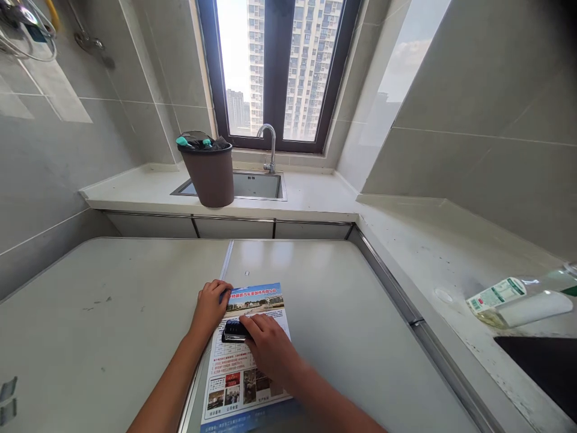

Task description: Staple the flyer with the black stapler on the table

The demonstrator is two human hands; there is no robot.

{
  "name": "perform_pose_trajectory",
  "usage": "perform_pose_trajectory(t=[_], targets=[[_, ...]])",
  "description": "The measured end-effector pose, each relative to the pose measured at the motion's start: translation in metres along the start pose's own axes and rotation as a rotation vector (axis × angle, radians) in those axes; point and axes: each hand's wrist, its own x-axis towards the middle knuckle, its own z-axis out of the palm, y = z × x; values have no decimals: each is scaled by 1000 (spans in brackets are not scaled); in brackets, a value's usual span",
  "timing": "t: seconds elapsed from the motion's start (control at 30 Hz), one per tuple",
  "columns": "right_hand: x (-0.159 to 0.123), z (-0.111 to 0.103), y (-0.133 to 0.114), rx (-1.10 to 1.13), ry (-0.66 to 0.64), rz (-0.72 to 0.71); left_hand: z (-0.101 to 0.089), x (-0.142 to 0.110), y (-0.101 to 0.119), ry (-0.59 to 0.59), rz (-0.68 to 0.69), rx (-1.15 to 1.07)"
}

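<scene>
A printed flyer [234, 361] with a blue header, building photos and Chinese text lies on the pale table, slightly tilted. My left hand [211, 304] is closed at the flyer's upper left edge, fingers bent over its border. A small dark patch shows under those fingers; I cannot tell what it is. In my right hand [270, 349] is a black stapler [234, 331], gripped at its right end. The stapler points left across the sheet's left part, and whether its jaws hold the paper cannot be seen.
The pale table [135, 325] has a seam down its middle. Behind it, a brown bin [210, 177] with a black liner stands on the white counter by the sink [261, 185] and faucet [271, 147]. A clear bottle [523, 297] lies on the right counter.
</scene>
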Motion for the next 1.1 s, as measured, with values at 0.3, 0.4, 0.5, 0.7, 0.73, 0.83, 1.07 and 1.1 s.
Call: perform_pose_trajectory(t=[0.3, 0.4, 0.5, 0.7, 0.73, 0.83, 1.07, 1.1], targets=[[-11, 1, 8, 66, 22, -13, -1, 2, 1, -22, -20, 5], [-12, 1, 10, 85, 30, -8, -1, 2, 1, -28, -19, 2], [-13, 0, 10, 111, 20, -5, -1, 3, 1, -27, -21, -2], [-19, -7, 24, 264, 143, 30, 0, 3, -2, -29, -11, -11], [-20, -11, 30, 289, 198, 47, 1, 3, -2, -33, -11, -10], [-20, -26, 52, 331, 395, 145, 3, 3, -3, -41, -10, 7], [-19, -52, 100, 272, 676, 338, 4, 2, -2, -53, 10, 30], [-19, -51, 102, 268, 687, 343, 4, 2, -2, -53, 11, 29]])
